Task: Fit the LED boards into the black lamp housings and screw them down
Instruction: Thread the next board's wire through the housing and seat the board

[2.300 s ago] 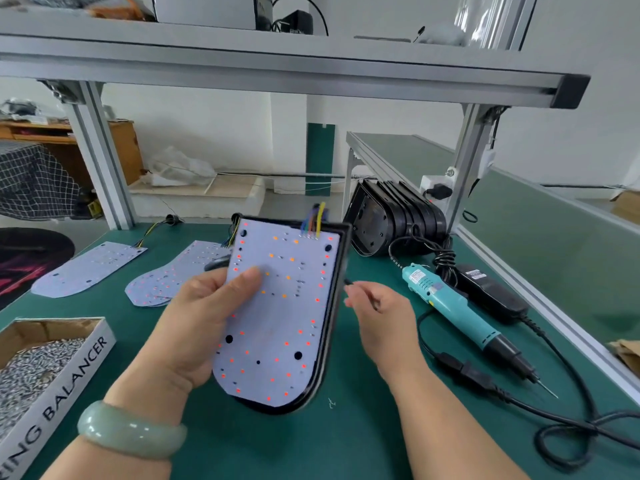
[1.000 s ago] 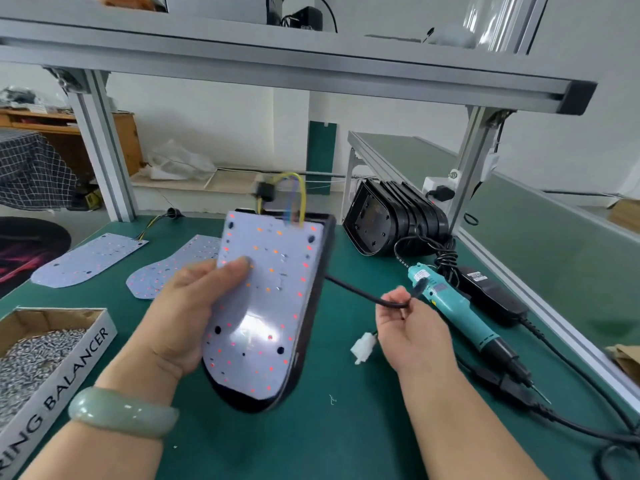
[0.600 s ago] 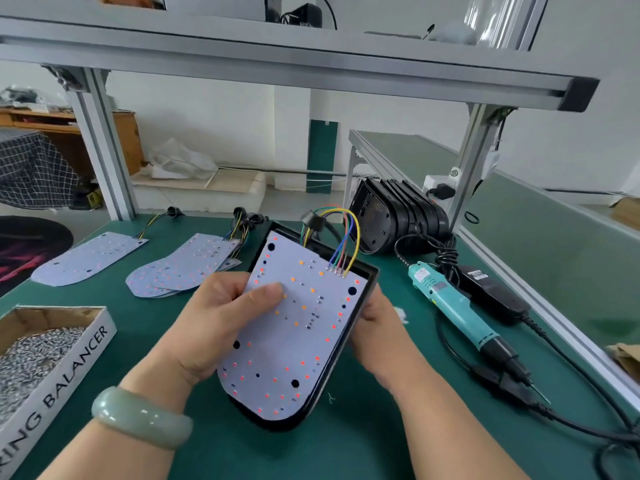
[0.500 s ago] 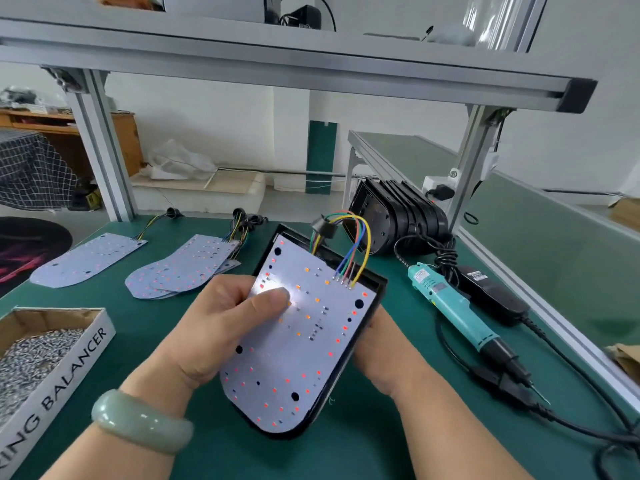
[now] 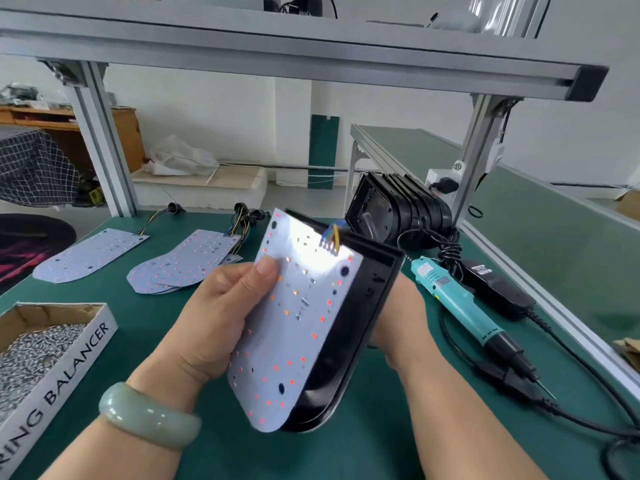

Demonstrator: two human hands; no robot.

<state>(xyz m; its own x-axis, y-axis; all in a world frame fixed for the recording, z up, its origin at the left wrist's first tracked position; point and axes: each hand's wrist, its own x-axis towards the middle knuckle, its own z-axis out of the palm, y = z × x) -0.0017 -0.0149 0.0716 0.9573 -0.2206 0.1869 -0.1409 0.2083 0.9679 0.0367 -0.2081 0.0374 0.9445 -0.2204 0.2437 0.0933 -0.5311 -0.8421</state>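
Now | LED board (image 5: 294,323) half in black lamp housing (image 5: 356,320), held over bench (image 5: 311,455) | left hand (image 5: 221,313) grips both, thumb on board | right hand (image 5: 401,320) behind housing, grip hidden | board thin, likely fragile: hold edges

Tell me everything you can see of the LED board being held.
The LED board is a pale lilac-white panel, straight at the top and rounded at the bottom, dotted with red and orange LEDs and dark round holes. Glare washes out its upper part. Coloured wires leave its top edge. It is held tilted above the green mat, lying over the open face of the black housing, shifted left so the housing's right inner wall shows. The left hand grips it, thumb on its face.
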